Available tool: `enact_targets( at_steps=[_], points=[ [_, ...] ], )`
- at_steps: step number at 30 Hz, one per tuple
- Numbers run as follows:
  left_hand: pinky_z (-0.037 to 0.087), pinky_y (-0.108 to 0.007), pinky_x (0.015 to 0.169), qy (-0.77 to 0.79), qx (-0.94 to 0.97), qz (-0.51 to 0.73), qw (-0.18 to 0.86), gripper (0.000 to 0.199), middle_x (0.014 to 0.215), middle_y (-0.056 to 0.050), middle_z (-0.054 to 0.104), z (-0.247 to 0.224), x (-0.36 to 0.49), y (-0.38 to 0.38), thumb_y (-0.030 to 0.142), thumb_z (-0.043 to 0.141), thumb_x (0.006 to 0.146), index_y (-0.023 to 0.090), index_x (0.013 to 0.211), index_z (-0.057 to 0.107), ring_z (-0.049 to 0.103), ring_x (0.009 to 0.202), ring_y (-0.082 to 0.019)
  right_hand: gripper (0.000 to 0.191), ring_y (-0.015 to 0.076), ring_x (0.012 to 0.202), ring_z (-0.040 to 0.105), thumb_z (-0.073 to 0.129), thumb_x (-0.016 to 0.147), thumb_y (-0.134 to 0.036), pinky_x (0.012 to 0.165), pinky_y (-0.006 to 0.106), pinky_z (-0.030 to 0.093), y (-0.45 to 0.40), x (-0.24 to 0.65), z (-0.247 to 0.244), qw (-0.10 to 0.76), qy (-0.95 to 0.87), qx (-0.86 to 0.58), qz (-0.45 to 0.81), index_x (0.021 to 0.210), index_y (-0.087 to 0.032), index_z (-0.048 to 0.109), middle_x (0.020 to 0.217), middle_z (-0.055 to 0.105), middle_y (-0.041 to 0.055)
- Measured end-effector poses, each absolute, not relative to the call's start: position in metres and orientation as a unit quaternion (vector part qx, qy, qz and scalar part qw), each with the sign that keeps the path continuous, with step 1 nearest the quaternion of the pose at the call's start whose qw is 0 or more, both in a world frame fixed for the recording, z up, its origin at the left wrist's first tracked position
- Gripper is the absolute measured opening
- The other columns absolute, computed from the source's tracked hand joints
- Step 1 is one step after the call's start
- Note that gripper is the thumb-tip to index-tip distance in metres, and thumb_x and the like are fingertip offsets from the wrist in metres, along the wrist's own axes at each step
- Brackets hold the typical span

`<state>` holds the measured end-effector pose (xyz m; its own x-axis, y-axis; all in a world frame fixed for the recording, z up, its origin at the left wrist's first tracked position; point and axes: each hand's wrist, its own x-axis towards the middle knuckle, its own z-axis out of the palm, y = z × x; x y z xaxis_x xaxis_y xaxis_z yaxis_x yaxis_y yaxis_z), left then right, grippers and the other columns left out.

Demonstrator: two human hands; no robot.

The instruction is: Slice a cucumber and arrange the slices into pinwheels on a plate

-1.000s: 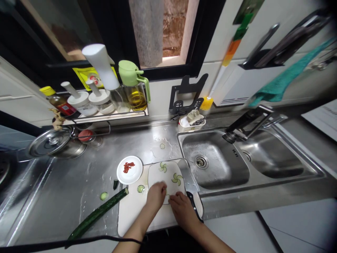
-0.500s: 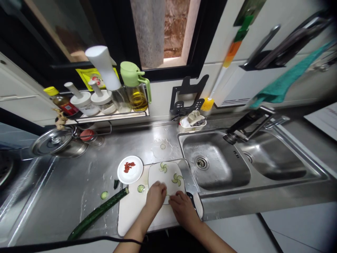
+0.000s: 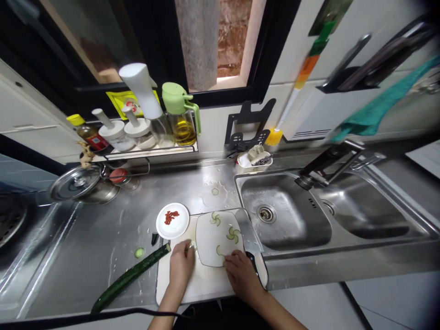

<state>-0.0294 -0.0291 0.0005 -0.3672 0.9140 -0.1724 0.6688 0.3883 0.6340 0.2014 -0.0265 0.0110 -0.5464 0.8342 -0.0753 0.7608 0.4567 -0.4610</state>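
On the left part of the white cutting board point(image 3: 206, 286), my left hand point(image 3: 181, 263) is closed, its fingertips at a cucumber slice point(image 3: 190, 246) that they partly hide. My right hand point(image 3: 242, 275) has its fingers pressed together at the lower right rim of a square white plate point(image 3: 209, 256). Beside those fingertips lie thin curved cucumber pieces point(image 3: 219, 250); whether the fingers hold one is hidden. Two pinwheels of cucumber slices, one at the top point(image 3: 215, 219) and one at the right point(image 3: 233, 234), sit on the plate. A cleaver point(image 3: 250, 231) lies under the plate's right side.
A long cucumber point(image 3: 127, 282) rests partly on the board's left edge. Behind it stand a round plate point(image 3: 182, 231) of chopped red pieces and a cucumber end point(image 3: 139, 253). The sink point(image 3: 285, 206) is right; a condiment rack point(image 3: 151, 153) and lidded pot point(image 3: 79, 183) are back left.
My left hand has moved left, off the plate, to the cucumber slice on the board. The right hand stays near the plate's rim. The view has shifted slightly.
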Motion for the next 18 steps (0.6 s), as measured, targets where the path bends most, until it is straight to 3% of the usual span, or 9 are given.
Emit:
enact_targets(
  at_steps=[18],
  points=[
    [0.041, -0.026, 0.071, 0.813, 0.497, 0.200, 0.231, 0.015, 0.071, -0.005, 0.063, -0.012, -0.049, -0.025, 0.020, 0.046, 0.075, 0.018, 0.069, 0.060, 0.057, 0.072, -0.018, 0.022, 0.0227, 0.103, 0.048, 0.046, 0.086, -0.013, 0.089, 0.036, 0.039, -0.024, 0.200, 0.017, 0.145, -0.830, -0.474, 0.256, 0.089, -0.021, 0.066, 0.099, 0.066, 0.0051]
  ],
)
